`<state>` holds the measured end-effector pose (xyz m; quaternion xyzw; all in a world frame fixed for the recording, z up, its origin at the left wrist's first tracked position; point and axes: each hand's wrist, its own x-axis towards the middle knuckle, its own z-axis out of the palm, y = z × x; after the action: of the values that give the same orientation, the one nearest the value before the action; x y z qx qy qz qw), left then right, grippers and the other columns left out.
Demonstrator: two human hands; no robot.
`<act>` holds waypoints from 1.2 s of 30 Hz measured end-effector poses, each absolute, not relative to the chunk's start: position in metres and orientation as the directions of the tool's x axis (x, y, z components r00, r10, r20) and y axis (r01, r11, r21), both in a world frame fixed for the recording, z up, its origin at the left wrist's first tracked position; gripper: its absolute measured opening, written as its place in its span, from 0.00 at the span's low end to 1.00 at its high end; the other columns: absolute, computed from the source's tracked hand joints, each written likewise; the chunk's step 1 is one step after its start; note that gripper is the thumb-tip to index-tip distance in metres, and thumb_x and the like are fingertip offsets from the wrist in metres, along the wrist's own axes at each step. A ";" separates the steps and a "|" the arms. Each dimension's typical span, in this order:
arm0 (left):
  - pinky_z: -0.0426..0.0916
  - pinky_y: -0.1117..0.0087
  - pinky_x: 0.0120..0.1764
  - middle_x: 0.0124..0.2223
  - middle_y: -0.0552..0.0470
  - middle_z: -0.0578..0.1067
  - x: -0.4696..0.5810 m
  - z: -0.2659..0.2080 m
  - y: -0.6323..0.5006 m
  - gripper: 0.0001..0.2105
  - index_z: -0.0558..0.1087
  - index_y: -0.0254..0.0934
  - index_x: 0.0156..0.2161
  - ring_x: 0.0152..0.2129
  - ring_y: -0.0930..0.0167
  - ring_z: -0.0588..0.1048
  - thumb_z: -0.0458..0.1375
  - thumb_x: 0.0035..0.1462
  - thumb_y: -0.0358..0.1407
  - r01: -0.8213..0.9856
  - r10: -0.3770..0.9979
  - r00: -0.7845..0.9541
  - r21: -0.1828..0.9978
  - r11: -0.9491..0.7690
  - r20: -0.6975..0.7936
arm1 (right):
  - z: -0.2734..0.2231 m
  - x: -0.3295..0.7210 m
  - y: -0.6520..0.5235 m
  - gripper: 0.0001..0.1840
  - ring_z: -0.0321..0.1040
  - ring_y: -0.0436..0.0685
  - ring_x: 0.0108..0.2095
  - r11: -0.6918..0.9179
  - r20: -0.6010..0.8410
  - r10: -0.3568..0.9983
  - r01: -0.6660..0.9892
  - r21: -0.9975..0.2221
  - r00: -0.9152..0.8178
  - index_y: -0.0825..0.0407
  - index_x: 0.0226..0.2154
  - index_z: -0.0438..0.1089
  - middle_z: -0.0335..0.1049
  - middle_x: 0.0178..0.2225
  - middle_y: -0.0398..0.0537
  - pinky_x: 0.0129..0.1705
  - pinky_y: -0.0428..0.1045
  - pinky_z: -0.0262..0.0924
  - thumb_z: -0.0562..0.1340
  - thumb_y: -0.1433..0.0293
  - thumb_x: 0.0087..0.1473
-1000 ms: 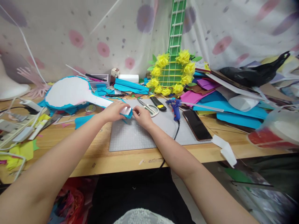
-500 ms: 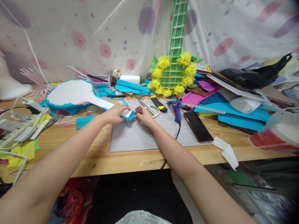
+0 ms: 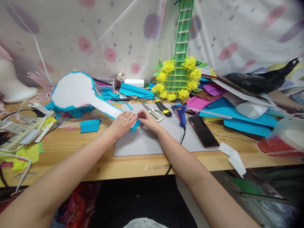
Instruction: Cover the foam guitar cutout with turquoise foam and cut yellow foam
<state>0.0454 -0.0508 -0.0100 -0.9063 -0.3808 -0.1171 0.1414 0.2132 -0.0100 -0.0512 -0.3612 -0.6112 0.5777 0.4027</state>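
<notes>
A white guitar-shaped piece (image 3: pixel 73 90) with blue crepe paper along its edge lies slanted across the table, its round body at the left. My left hand (image 3: pixel 123 123) is closed over the end of its neck. Beyond those fingers a blue paper flap (image 3: pixel 135 126) sticks out at the neck's tip. My right hand (image 3: pixel 147 120) pinches at this flap with thumb and fingertips, close against my left fingers. Both hands are above a grey cutting mat (image 3: pixel 140 145). Scissors (image 3: pixel 155 114) with white handles lie just behind my right hand.
A blue glue gun (image 3: pixel 181 114), a black-and-yellow utility knife (image 3: pixel 163 108) and a phone (image 3: pixel 203 131) lie to the right. Behind stands a green paper guitar (image 3: pixel 182 57) with yellow flowers (image 3: pixel 190 63). Coloured paper (image 3: pixel 237 112) is heaped at right; a power strip (image 3: pixel 21 126) sits at left.
My left hand has shifted slightly right and lower, covering more of the neck's tip. The blue flap now hangs lower between the hands. The whole view has shifted slightly.
</notes>
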 end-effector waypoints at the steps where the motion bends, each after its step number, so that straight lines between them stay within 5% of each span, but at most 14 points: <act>1: 0.66 0.57 0.45 0.41 0.40 0.74 0.047 -0.009 -0.051 0.14 0.72 0.34 0.40 0.42 0.62 0.70 0.43 0.61 0.28 0.712 0.647 0.693 -0.167 -0.682 0.318 | -0.050 0.214 -0.011 0.11 0.63 0.48 0.26 0.035 0.055 0.912 -0.056 -0.998 -0.406 0.50 0.33 0.60 0.64 0.27 0.38 0.23 0.43 0.59 0.60 0.71 0.43; 9: 0.61 0.59 0.56 0.44 0.48 0.76 0.053 -0.007 -0.048 0.14 0.72 0.43 0.39 0.48 0.70 0.70 0.44 0.61 0.30 0.497 0.503 0.859 0.080 -0.864 0.098 | -0.039 0.214 -0.018 0.18 0.69 0.51 0.37 -0.246 -0.057 0.844 -0.289 -0.925 -0.534 0.51 0.40 0.69 0.73 0.37 0.47 0.36 0.45 0.64 0.58 0.55 0.54; 13: 0.56 0.58 0.60 0.50 0.52 0.74 0.053 -0.004 -0.040 0.13 0.72 0.45 0.37 0.52 0.70 0.68 0.45 0.61 0.32 0.508 0.531 0.846 0.230 -0.830 0.048 | -0.039 0.214 -0.014 0.16 0.68 0.49 0.31 -0.281 -0.074 0.866 -0.360 -0.890 -0.494 0.51 0.36 0.68 0.71 0.31 0.43 0.31 0.43 0.62 0.63 0.58 0.49; 19: 0.53 0.54 0.62 0.54 0.55 0.71 0.053 -0.017 -0.029 0.15 0.72 0.48 0.42 0.57 0.70 0.63 0.45 0.62 0.30 0.514 0.534 0.839 0.165 -0.842 0.106 | -0.043 0.216 -0.005 0.15 0.60 0.45 0.23 -0.201 -0.080 0.942 -0.355 -0.913 -0.326 0.51 0.31 0.65 0.64 0.24 0.35 0.25 0.41 0.54 0.68 0.64 0.40; 23: 0.53 0.52 0.61 0.58 0.47 0.67 0.037 -0.036 -0.038 0.20 0.66 0.45 0.53 0.60 0.67 0.59 0.45 0.59 0.26 0.638 0.624 0.684 0.105 -0.763 0.378 | -0.044 0.218 -0.003 0.14 0.63 0.46 0.27 -0.161 -0.059 0.951 -0.324 -0.932 -0.303 0.50 0.32 0.66 0.67 0.28 0.37 0.29 0.41 0.57 0.66 0.63 0.42; 26: 0.61 0.52 0.56 0.56 0.39 0.67 0.026 -0.049 -0.050 0.19 0.62 0.40 0.55 0.56 0.64 0.64 0.46 0.59 0.30 0.776 0.777 0.291 0.337 -0.533 0.558 | -0.042 0.216 -0.003 0.12 0.64 0.47 0.30 -0.159 -0.059 0.949 -0.308 -0.938 -0.311 0.49 0.32 0.66 0.68 0.30 0.38 0.32 0.41 0.59 0.65 0.63 0.44; 28: 0.70 0.56 0.46 0.49 0.40 0.71 0.023 -0.053 -0.055 0.17 0.60 0.38 0.54 0.45 0.65 0.73 0.47 0.59 0.36 0.651 0.880 0.044 0.654 -0.385 0.474 | -0.042 0.212 -0.004 0.10 0.65 0.47 0.31 -0.158 -0.062 0.949 -0.296 -0.942 -0.310 0.50 0.31 0.66 0.68 0.29 0.38 0.33 0.41 0.59 0.65 0.65 0.45; 30: 0.73 0.62 0.36 0.40 0.45 0.75 0.025 -0.054 -0.057 0.18 0.60 0.38 0.51 0.32 0.69 0.76 0.49 0.58 0.44 0.398 0.963 -0.030 0.887 -0.236 0.269 | -0.044 0.206 -0.005 0.10 0.65 0.47 0.32 -0.156 -0.058 0.948 -0.300 -0.941 -0.312 0.50 0.31 0.66 0.68 0.30 0.38 0.34 0.42 0.60 0.65 0.65 0.45; 36: 0.72 0.68 0.30 0.27 0.54 0.74 0.029 -0.049 -0.060 0.28 0.67 0.36 0.43 0.24 0.72 0.74 0.64 0.40 0.52 0.140 0.993 0.115 0.990 0.003 -0.019 | -0.048 0.198 -0.006 0.11 0.65 0.47 0.31 -0.133 -0.048 0.958 -0.293 -0.947 -0.281 0.51 0.34 0.67 0.68 0.30 0.39 0.31 0.42 0.60 0.63 0.63 0.47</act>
<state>0.0293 -0.0599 -0.0494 -0.5594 -0.5066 -0.4310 -0.4946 0.1977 -0.0059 -0.0485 -0.3655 -0.4554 0.6581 0.4752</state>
